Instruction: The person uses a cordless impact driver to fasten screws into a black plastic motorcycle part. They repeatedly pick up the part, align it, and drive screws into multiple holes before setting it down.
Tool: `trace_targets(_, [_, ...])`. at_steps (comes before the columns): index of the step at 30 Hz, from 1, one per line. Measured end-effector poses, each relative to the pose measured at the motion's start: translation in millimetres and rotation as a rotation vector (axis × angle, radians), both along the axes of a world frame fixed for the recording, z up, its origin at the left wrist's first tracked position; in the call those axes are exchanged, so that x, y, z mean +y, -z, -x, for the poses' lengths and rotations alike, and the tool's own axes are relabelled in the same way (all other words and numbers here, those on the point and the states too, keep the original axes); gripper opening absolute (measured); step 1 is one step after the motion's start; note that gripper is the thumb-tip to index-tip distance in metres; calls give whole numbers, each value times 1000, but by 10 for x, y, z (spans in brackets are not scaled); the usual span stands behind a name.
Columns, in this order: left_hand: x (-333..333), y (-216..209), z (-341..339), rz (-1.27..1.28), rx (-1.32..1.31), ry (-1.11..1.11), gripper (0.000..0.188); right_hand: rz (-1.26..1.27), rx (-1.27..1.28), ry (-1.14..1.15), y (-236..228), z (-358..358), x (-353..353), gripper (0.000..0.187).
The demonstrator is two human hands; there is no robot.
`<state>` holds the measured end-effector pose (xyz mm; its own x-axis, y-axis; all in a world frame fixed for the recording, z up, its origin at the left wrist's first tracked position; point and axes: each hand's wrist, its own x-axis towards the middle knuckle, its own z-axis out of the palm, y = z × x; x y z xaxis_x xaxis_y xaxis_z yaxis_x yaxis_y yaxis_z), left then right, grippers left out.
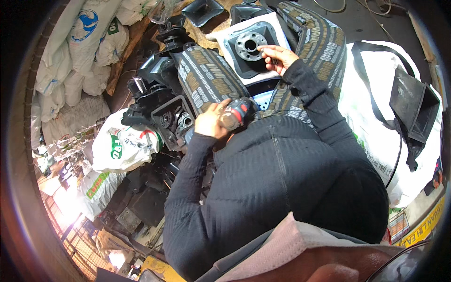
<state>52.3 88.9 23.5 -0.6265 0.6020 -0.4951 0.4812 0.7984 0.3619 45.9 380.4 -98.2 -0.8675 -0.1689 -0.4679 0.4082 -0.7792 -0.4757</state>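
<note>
My left hand (210,123) is wrapped round a red and black cordless power tool (237,114), held low by my lap; its working tip is hard to make out. My right hand (278,58) reaches forward, thumb and forefinger pinched at the edge of a round metal flange (249,46) with a ring of holes. Anything small inside that pinch cannot be seen. The flange sits in the middle of a black square plastic part (265,66), which lies on a white pad (277,31) between my patterned trouser legs.
Black hopper-shaped parts (202,11) lie at the far side. To the left, a grey bin (170,105) holds metal rings, beside white sacks (127,145). On the right, a black box-shaped part (413,105) rests on a large white sack (361,89).
</note>
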Motion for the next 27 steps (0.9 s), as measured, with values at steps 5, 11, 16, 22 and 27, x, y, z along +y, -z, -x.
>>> trace_targets(5, [-60,-311,257,-237,120,161,56,69,-46,-33,42,-96,-104,25])
trace_targets(11, [375,-854,450,-686,-447,-627,21,263,40,-7,49,60,-52,20])
trace_targets(16, [514,-709,507,-571,-325,-434,15,252,-15,16,34,57,-73,21])
trace_targets(22, [564,-680,544,-505,-278,-431,13,238,32,31,24,53,-54,20])
trace_targets(27, [519,-621,553,-477,-153,-287,21,176,1,-30,70,67,-46,19])
